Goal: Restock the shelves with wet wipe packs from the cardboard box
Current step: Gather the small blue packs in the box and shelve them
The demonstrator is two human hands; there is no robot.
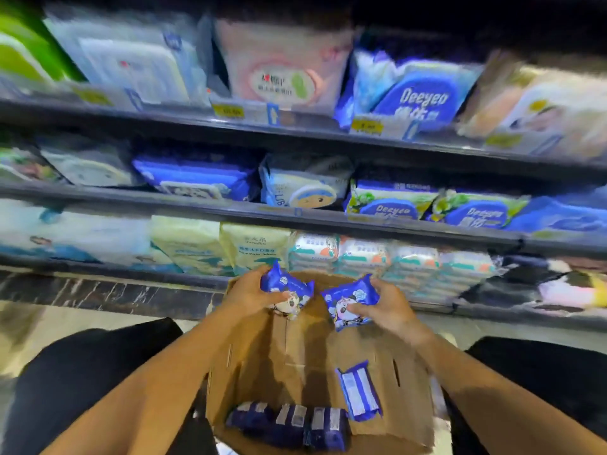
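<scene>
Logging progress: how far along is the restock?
Done: the brown cardboard box looks mostly emptied. In hand: left hand and right hand each grip a small blue cartoon-print wipe pack. Left: several dark blue packs remain at the box bottom.

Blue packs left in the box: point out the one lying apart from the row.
The loose blue pack by the box's right wall, tilted with its white-striped back up; the others stand together along the near wall.

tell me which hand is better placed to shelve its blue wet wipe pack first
Probably the left hand: its blue wet wipe pack sits slightly higher and nearer the bottom shelf's edge. The right hand holds its blue pack lower, over the brown cardboard box.
</scene>
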